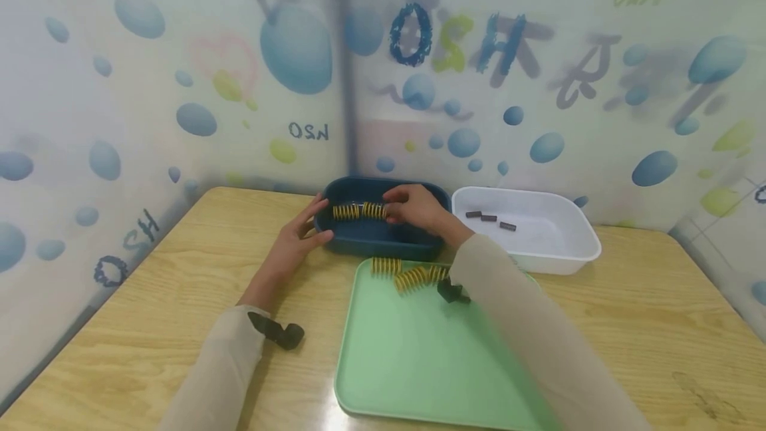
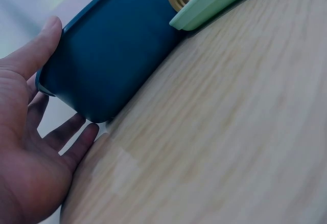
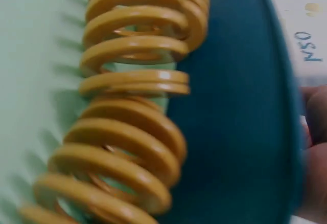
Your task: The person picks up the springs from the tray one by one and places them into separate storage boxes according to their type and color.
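My right hand [image 1: 415, 207] reaches into the dark blue bin [image 1: 383, 246], its curled thumb and fingers pinching the right end of a yellow coil spring [image 1: 374, 210]. A second yellow spring [image 1: 346, 211] lies in line with it, to the left inside the bin. At the bin's left end, my left hand [image 1: 291, 245] touches the rim and wall with spread fingers; the left wrist view shows its thumb [image 2: 43, 47] against the rim. Several more yellow springs [image 3: 135, 50] lie on the green tray [image 1: 413, 364] near its far edge, partly covered by my right sleeve.
A white bin [image 1: 556, 235] with three small dark springs [image 1: 489, 218] stands right of the blue bin. The tray lies in front of both on a wooden table [image 1: 658, 324]. A patterned wall [image 1: 383, 118] rises right behind the bins.
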Action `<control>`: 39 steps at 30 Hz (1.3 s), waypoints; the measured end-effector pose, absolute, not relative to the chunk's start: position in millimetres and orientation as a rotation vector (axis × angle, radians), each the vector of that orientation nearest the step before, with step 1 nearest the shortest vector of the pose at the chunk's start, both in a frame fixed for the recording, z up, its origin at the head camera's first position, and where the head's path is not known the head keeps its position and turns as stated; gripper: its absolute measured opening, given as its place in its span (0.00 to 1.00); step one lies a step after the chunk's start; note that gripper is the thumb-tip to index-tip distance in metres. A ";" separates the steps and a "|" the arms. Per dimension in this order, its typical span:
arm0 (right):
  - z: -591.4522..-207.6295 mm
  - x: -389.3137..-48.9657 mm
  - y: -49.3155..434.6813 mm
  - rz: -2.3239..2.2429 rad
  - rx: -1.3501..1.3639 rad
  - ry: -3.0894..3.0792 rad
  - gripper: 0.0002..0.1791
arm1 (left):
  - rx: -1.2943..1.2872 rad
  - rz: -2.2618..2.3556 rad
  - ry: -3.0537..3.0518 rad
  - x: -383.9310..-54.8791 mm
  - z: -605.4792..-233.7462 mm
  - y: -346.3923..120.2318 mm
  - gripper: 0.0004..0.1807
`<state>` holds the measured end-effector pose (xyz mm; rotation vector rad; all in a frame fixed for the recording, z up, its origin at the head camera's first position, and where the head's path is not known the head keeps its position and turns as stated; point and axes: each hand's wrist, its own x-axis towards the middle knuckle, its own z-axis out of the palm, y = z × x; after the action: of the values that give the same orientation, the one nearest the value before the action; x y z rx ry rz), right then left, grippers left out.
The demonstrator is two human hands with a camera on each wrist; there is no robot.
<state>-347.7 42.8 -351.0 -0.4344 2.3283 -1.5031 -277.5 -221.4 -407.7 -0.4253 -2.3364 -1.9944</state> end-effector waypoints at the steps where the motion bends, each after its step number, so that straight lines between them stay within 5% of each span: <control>1: -347.7 -346.1 44.8 -1.495 -0.454 2.334 0.20 | -0.427 -2.002 -2.336 -275.9 -404.7 -220.2 0.34; 7: -328.5 -329.7 52.0 -1.497 -0.550 2.310 0.21 | -0.423 -2.004 -2.346 -266.7 -387.3 -215.4 0.34; 25: -320.6 -248.2 111.2 -1.429 -0.853 2.423 0.16 | -0.441 -1.901 -2.379 -279.6 -411.3 -222.3 0.35; 39: -329.6 -212.6 160.8 -1.628 -0.726 2.375 0.14 | -0.463 -1.870 -2.389 -279.2 -410.1 -223.1 0.34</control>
<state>-212.6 160.8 -329.6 -0.7260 2.3745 -1.6283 -279.2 -223.1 -410.1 -0.4631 -2.3893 -1.8700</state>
